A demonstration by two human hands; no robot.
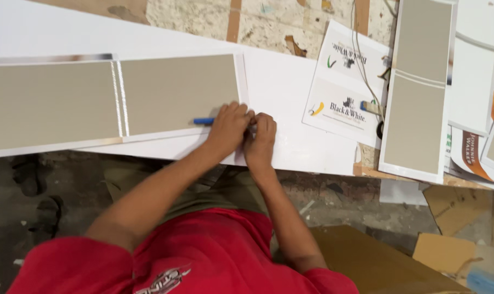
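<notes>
2 hands are gripping at the panel's 3 o'clock end: left hand (pixel 228 128) clutching a blue pen (pixel 203 121), right hand (pixel 260 133) clenched beside it on the long, stiff, light-looking grey-and-white laminated panel (pixel 111 100), best held by its edges

Both hands meet at the right end of the long grey-faced panel (pixel 111 100), left hand (pixel 228 128) touching right hand (pixel 260 136). A blue-handled tool (pixel 203 121) pokes out left of them. That panel lies on the white board (pixel 290 92); printed paper sheets (pixel 345 81) lie further right.
</notes>
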